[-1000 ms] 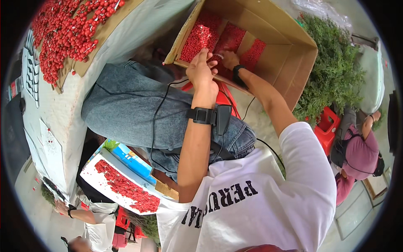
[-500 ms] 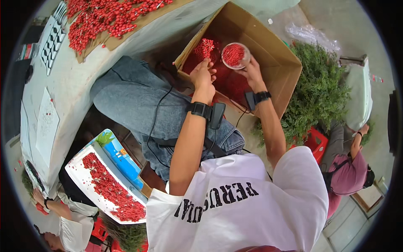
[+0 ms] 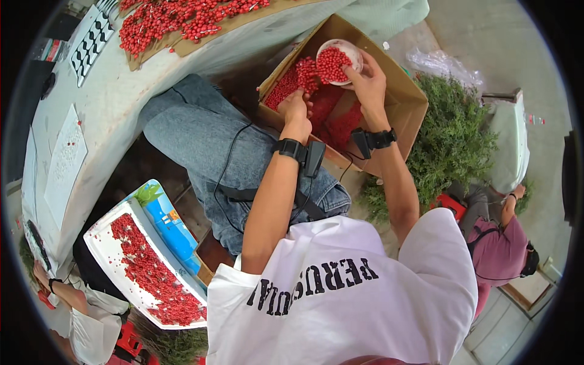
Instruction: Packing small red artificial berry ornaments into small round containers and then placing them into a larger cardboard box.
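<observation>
Inside a cardboard box (image 3: pixel 395 88), my right hand (image 3: pixel 369 84) grips a small white round tub (image 3: pixel 351 50) with red berries (image 3: pixel 333 65) heaped at its left side. The tub is tipped toward my left hand (image 3: pixel 295 111). My left hand pinches the bottom of a bunch of red berries (image 3: pixel 306 75), which stands up from the fingers. The bunch and the tub's berries are side by side, nearly touching. More loose red berries (image 3: pixel 281 91) lie in the box's left end, and red matter (image 3: pixel 340 128) covers its bottom.
A table (image 3: pixel 103 140) on the left carries red berry sprigs (image 3: pixel 188 27) on cardboard. Beside my leg sits a white tray (image 3: pixel 100 243) of red berries. Green foliage (image 3: pixel 453 134) stands right of the box. Other people work at the lower left (image 3: pixel 91 322) and right (image 3: pixel 502 249).
My right hand has brought the tub up and left against the bunch and tipped it. Its berries now bulge at the rim. My left hand keeps its hold; the whole view has shifted slightly.
</observation>
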A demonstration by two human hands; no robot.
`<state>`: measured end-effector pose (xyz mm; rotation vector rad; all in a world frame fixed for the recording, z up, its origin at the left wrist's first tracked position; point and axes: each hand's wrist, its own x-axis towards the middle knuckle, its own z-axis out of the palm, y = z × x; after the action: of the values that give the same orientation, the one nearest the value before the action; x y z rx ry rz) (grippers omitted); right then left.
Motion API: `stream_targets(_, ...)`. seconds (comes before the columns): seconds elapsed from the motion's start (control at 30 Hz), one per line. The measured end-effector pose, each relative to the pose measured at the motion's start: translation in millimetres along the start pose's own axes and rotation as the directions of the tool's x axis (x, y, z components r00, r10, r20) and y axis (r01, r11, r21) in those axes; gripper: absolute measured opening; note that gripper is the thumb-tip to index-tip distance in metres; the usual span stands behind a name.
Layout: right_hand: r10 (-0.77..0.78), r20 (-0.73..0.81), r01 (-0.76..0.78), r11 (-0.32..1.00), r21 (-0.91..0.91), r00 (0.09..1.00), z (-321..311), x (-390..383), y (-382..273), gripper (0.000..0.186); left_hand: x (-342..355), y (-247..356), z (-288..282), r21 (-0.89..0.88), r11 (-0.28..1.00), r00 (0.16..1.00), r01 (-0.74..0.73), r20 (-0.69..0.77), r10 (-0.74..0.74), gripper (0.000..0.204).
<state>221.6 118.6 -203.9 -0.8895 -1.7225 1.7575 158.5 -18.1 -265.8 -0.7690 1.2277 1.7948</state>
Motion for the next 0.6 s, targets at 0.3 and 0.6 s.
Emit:
stream_targets(0.3, -0.415, 0.037, 0.384, 0.802, -0.458, 0.909, 21.3, 2.8, -17.5, 0.053, -4.8, 0.6, 1.1, 0.019, 0.999, 0.999, -0.035, -0.002, 0.035, 0.006)
stream_targets(0.6, -0.130, -0.206, 0.009, 0.864, -0.504, 0.970, 24.2, 62.0, 73.5, 0.052, -0.6, -1.4, -4.0, 0.075, 0.997, 0.995, -0.028, -0.094, 0.035, 0.006)
